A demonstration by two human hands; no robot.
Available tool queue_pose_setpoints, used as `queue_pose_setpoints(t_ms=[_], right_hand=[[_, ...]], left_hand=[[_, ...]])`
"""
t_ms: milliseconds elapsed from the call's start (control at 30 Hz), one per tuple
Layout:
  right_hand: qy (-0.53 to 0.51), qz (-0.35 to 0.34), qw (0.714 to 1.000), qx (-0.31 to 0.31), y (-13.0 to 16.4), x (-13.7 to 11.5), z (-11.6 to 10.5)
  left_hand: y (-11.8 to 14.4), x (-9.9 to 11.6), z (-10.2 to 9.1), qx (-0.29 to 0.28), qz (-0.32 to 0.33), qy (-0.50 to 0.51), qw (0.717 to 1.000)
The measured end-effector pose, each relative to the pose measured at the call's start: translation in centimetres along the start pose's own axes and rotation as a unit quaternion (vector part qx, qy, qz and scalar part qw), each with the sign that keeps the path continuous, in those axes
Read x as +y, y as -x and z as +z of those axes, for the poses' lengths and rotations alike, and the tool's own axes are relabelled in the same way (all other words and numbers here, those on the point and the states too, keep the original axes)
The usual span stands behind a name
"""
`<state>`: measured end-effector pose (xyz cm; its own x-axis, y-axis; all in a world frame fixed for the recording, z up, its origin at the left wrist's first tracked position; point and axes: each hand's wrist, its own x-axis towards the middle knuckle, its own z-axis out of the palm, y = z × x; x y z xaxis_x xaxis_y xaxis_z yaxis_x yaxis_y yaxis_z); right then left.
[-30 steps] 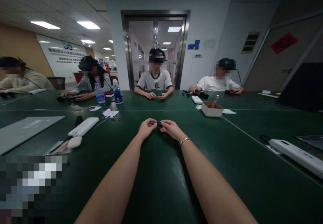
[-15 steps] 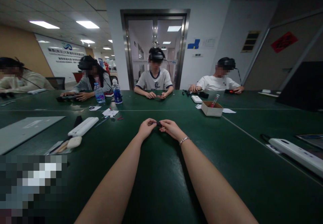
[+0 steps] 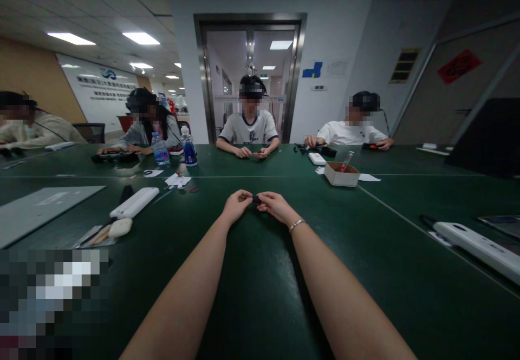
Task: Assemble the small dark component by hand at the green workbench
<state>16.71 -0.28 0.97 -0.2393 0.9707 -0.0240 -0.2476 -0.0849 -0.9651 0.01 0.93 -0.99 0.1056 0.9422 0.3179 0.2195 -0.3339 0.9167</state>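
Note:
Between my fingertips is a small black object (image 3: 256,199), too small and too covered to name its kind. My left hand (image 3: 237,206) pinches its left end with thumb and forefinger. From the other side my right hand (image 3: 277,207), with a silver bracelet (image 3: 297,224) at the wrist, grips it with closed fingers. Both hands are just over the dark green table (image 3: 260,273), with my forearms reaching forward.
Left of my arms lie a white power bank-like block (image 3: 135,203), a beige brush-like item (image 3: 119,228) and a grey panel (image 3: 49,208). Two bottles (image 3: 189,149) stand beyond. A small cardboard box (image 3: 341,176) and a white strip (image 3: 475,243) are right. Several people sit opposite.
My hands and the small black object hold almost the same place. At the far left, a co-worker's hand has shifted slightly over a dark device.

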Motion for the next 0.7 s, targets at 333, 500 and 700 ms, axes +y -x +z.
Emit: queue_pose_setpoints(t_ms=[333,500,700], right_hand=[[-0.007,-0.003,1.0,0.001,0.1,0.0,0.0],[-0.01,-0.006,1.0,-0.008,0.1,0.0,0.0],[-0.013,-0.003,1.0,0.0,0.0,0.1,0.0]], left_hand=[[0.5,0.9,-0.2,-0.002,0.003,0.032,0.999],[0.4,0.9,-0.2,0.014,0.004,0.045,0.999],[0.6,1.4,-0.1,-0.002,-0.041,0.032,0.999]])
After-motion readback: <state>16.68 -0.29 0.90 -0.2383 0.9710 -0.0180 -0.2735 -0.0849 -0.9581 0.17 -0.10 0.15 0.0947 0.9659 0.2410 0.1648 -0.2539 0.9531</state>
